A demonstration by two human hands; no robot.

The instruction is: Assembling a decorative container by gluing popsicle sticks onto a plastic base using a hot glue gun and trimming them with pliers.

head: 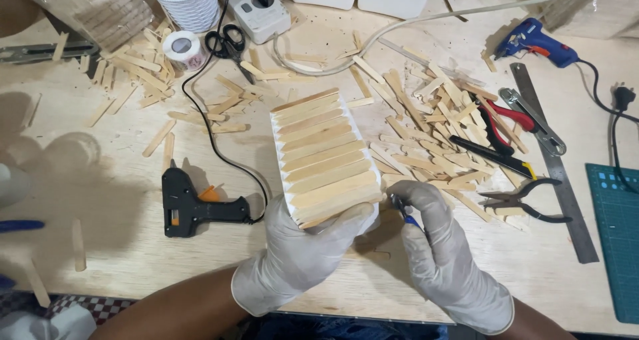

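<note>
Two gloved hands at the table's near edge: my left hand (299, 257) grips a slatted craft-stick box (326, 157), its top fully covered; my right hand (442, 250) pinches a small blue tool (407, 217) beside it. Black glue gun (196, 207) left, loose sticks (432, 123) unused farther right.

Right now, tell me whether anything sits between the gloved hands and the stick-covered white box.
Nothing visible does. The left hand already grips the box at its near end, and the right hand, pinching a small blue tool, is right beside its near corner.
</note>
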